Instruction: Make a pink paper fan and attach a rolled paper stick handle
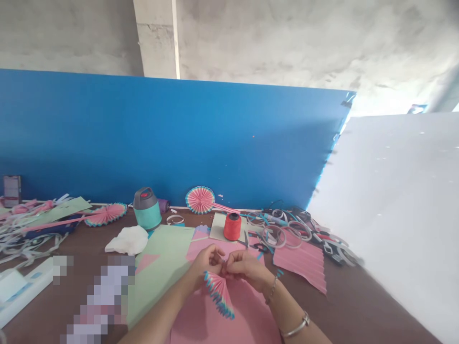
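A pleated pink paper fan (pixel 221 293) with blue and white edges hangs below my fingers, partly spread. My left hand (pixel 207 263) has its fingers curled at the fan's gathered top. From the other side, my right hand (pixel 247 268) pinches at the same spot; whatever thin piece lies between the fingertips is too small to make out. Under both hands lies pink paper (pixel 229 325). Just beyond them a spool of red thread (pixel 233 227) stands upright on a pale card (pixel 217 228).
Behind stand a finished round fan (pixel 200 199) and a teal container (pixel 147 210). Scissors (pixel 246 239), tape rings (pixel 274 237) and a pleated pink sheet (pixel 303 263) lie to the right. White tissue (pixel 128 240), green paper (pixel 163 267) and another fan (pixel 106 214) are at left.
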`<state>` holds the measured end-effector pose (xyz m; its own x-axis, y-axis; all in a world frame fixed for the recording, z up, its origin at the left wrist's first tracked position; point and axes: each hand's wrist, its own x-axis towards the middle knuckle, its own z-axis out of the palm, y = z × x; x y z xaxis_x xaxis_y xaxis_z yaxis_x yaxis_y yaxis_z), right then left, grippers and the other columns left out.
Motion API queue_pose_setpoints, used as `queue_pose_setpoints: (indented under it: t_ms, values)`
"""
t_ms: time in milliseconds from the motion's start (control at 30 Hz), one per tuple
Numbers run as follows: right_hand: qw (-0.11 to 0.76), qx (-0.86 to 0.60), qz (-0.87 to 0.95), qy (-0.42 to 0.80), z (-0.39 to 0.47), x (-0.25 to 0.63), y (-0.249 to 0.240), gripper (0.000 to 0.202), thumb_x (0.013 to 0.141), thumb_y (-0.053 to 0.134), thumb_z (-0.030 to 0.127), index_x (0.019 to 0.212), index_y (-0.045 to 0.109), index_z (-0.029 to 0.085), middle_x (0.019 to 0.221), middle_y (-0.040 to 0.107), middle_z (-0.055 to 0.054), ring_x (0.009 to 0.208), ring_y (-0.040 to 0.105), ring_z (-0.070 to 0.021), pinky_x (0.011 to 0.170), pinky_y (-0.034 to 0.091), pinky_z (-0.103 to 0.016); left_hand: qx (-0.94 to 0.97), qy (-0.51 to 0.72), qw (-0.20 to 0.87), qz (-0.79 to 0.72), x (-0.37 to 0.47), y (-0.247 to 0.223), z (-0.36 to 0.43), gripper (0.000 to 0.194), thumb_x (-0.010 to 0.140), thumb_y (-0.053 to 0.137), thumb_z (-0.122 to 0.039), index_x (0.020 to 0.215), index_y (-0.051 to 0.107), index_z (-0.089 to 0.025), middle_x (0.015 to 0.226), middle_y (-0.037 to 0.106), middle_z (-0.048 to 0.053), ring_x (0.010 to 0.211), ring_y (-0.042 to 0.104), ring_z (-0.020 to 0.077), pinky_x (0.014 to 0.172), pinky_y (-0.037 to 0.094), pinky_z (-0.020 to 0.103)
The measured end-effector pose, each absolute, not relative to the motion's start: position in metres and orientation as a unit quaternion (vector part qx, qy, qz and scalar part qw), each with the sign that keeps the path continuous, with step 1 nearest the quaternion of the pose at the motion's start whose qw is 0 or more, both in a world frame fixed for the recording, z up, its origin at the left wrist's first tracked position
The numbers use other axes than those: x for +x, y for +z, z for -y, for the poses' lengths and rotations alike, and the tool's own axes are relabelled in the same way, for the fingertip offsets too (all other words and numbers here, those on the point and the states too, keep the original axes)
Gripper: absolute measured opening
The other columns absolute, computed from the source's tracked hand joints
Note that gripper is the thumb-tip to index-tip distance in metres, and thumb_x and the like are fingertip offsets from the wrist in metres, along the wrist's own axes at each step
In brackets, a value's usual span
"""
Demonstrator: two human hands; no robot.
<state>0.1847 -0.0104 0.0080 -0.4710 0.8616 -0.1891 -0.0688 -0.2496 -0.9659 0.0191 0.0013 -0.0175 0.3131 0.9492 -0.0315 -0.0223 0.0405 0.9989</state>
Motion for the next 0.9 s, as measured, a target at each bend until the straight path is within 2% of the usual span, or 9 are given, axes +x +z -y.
queue_pose_setpoints:
  t_ms: [100,300,400,567,733,900]
  values:
    - [0.314,-0.405,0.516,0.686,0.011,0.185,0.007,0.007,0.052,0.058,0.016,0.050,0.052,0.016,0.050,0.064,-0.001,0.043,0.050,-0.0077,0.042,0.025,-0.019,0.555,0.443,0.574,-0.406,0.019,-0.009,0.002,0.031,0.054,0.062,-0.010,0.083,0.055,-0.016,0.062,0.057,-0.004,0.058,0.053,0.0105,0.059,0.039,0.024]
    - [0.277,-0.418,0.514,0.696,0.015,0.179,0.006,0.006,0.051,0.058,0.016,0.053,0.052,0.016,0.054,0.067,-0.003,0.044,0.055,-0.0098,0.041,0.029,-0.018,0.519,0.460,0.613,-0.378,0.014,0.009,0.010,0.030,0.058,0.065,-0.016,0.086,0.055,-0.016,0.062,0.055,-0.005,0.057,0.051,0.0094,0.059,0.039,0.024]
    - [0.292,-0.420,0.492,0.704,0.017,0.174,0.004,0.008,0.049,0.057,0.016,0.053,0.049,0.017,0.050,0.065,-0.001,0.044,0.055,-0.0104,0.043,0.032,-0.019,0.513,0.473,0.607,-0.380,0.014,0.008,0.007,0.029,0.056,0.068,-0.018,0.083,0.056,-0.015,0.063,0.056,-0.004,0.057,0.051,0.0090,0.057,0.039,0.023]
    - [0.317,-0.448,0.475,0.688,0.015,0.168,-0.002,0.010,0.050,0.051,0.019,0.052,0.041,0.019,0.048,0.060,0.003,0.042,0.050,-0.0080,0.042,0.030,-0.018,0.501,0.505,0.584,-0.390,0.014,0.007,0.006,0.028,0.055,0.071,-0.019,0.079,0.057,-0.015,0.065,0.056,-0.004,0.056,0.052,0.0089,0.054,0.040,0.022]
    - [0.339,-0.464,0.486,0.658,0.016,0.169,0.005,0.004,0.054,0.050,0.018,0.055,0.047,0.018,0.044,0.055,0.005,0.038,0.041,-0.0051,0.041,0.021,-0.018,0.513,0.519,0.556,-0.397,0.018,0.018,0.015,0.020,0.061,0.065,-0.018,0.079,0.055,-0.017,0.066,0.055,-0.004,0.056,0.054,0.0099,0.054,0.042,0.022]
    - [0.351,-0.462,0.540,0.610,0.020,0.169,0.019,0.002,0.056,0.052,0.018,0.057,0.051,0.017,0.047,0.058,0.003,0.041,0.044,-0.0063,0.042,0.020,-0.020,0.506,0.556,0.535,-0.385,0.017,0.018,0.016,0.015,0.065,0.064,-0.020,0.076,0.054,-0.018,0.070,0.056,-0.004,0.061,0.058,0.0111,0.063,0.047,0.025]
